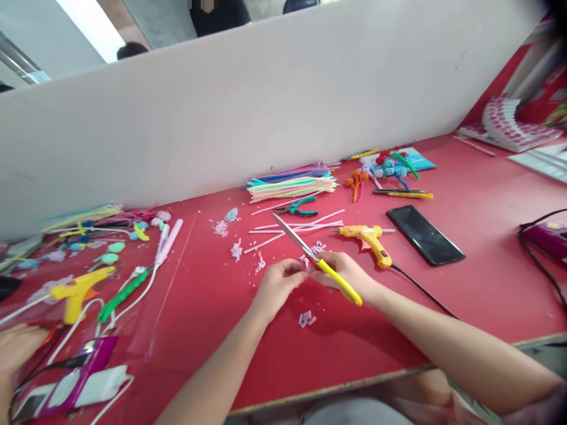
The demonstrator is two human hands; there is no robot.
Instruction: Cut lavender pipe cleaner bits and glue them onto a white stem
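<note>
Scissors with yellow handles (340,283) rest across my right hand (354,271), their closed blades pointing away to the upper left. The fingertips of this hand meet those of my left hand (277,289) in front of me. My left thumb and fingers are pinched together over something tiny that I cannot make out. Short pale pink cut pieces (306,319) lie just below my hands, and more cut pieces (318,247) are partly hidden behind the blades. Several long pale pink pipe cleaners (266,241) lie beyond them, with small heaps of fluff (236,250) to the left.
Near my right hand lie a yellow glue gun (372,241) and a black phone (425,235). Teal pliers (301,206) and bundled pipe cleaners (292,188) are farther back. On the left are another glue gun (80,289), cables, a purple power strip (88,378) and another person's hand (22,348).
</note>
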